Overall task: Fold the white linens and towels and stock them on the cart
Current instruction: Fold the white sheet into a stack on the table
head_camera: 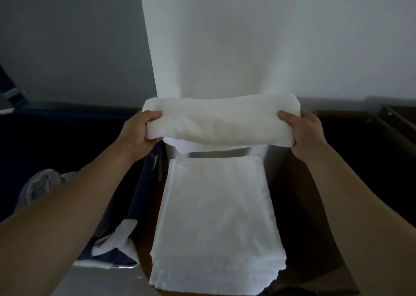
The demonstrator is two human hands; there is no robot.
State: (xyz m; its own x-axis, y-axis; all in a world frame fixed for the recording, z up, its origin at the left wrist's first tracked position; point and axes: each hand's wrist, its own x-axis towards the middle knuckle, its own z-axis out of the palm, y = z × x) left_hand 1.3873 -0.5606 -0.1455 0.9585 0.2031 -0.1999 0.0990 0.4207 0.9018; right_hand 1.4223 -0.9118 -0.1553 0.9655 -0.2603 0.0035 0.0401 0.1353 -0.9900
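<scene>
A folded white towel (220, 121) is held up in the middle of the head view, in front of a white wall. My left hand (140, 131) grips its left end, fingers curled over the top edge. At the towel's right end my right hand (304, 132) holds on the same way. Below the towel lies a stack of folded white linens (216, 217) on the cart's surface (273, 163). A narrow strip of grey metal shows between the stack and the held towel.
A dark blue laundry bin (67, 138) stands at the left with crumpled white and blue cloth (112, 246) near its edge. Dark wooden furniture (371, 138) runs along the right. The wall is close behind the cart.
</scene>
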